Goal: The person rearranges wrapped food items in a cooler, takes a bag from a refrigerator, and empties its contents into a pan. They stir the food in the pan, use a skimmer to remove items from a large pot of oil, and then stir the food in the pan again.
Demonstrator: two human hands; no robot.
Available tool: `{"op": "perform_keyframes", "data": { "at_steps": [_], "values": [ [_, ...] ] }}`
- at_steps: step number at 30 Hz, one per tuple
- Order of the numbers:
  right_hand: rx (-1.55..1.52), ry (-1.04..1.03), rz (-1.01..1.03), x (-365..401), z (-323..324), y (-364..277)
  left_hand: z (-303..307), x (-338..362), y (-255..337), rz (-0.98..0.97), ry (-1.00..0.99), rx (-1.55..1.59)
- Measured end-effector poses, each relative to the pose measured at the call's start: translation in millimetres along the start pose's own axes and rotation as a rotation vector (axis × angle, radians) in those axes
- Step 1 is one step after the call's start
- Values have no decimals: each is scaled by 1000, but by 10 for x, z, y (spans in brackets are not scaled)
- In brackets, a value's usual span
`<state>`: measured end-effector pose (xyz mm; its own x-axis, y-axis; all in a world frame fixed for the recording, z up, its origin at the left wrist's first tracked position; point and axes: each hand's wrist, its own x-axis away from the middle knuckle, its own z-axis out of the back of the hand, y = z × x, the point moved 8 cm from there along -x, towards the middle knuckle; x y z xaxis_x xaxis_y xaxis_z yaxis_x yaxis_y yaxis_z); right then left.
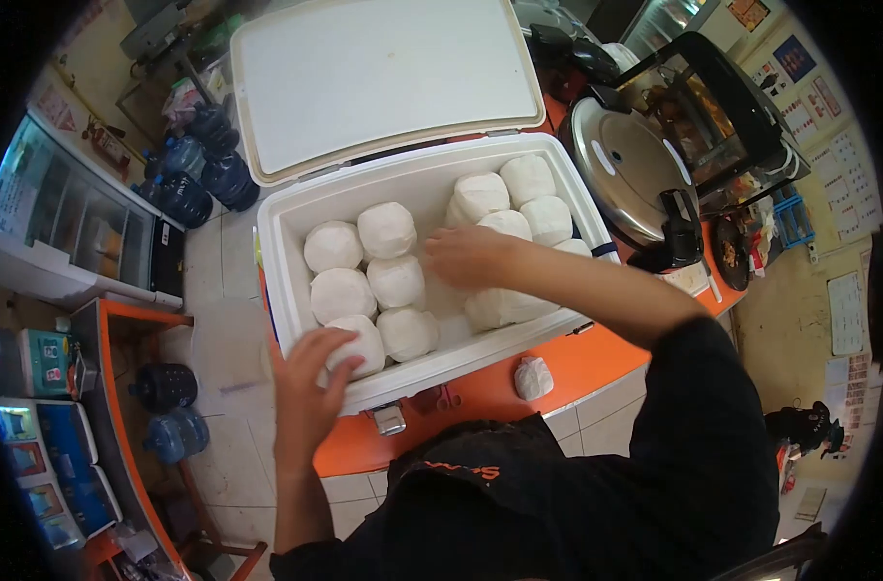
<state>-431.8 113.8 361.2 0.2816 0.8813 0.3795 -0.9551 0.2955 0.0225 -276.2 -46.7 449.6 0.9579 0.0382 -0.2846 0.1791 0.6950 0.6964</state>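
White cooler box on the orange worktop, lid (one) swung back past the box's far edge. Bundles wrapped in white, inside: six visible in the left cluster, two columns of three. Right cluster: at least six, partly hidden by the forearm, exact count not possible. One more wrapped bundle outside the box, near the worktop's front edge.

Left hand at the box's near left corner: fingers spread, lightly bent, laid over the nearest bundle of the left cluster; not clenched. Right hand inside the box, at the gap between clusters, beside the right one; fingers bent downward, tips hidden. Cannot tell whether they grasp anything.

One round metal cooker just beyond the box's right edge. Two water jugs by the shelf at left; several more farther back, overlapping.

Writing: orange letters on black cloth, partly folded, not legible. Wall papers at right: print too small.
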Motion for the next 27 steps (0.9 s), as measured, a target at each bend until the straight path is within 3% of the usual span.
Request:
{"op": "perform_keyframes", "data": {
  "at_steps": [1, 3, 6, 9, 12, 27],
  "values": [
    [69, -195, 4, -271, -342, 98, -76, 48, 49, -46, -12, -49],
    [96, -345, -35, -690, -1021, 383, -127, 100, 76, -90, -17, -85],
    [50, -598, -24, -949, -1305, 480, -102, 107, 22, -83, 7, -37],
    [122, -616, 90, -1187, -1821, 651, -73, 114, -59, -92, 38, -2],
    [-125, -748, -53, -1099, -1757, 601, -79, 136, -107, -106, 32, 15],
    [-244, -594, -252, -1079, -1995, 670, -41, 130, -123, -115, 38, 114]
  ]
}}
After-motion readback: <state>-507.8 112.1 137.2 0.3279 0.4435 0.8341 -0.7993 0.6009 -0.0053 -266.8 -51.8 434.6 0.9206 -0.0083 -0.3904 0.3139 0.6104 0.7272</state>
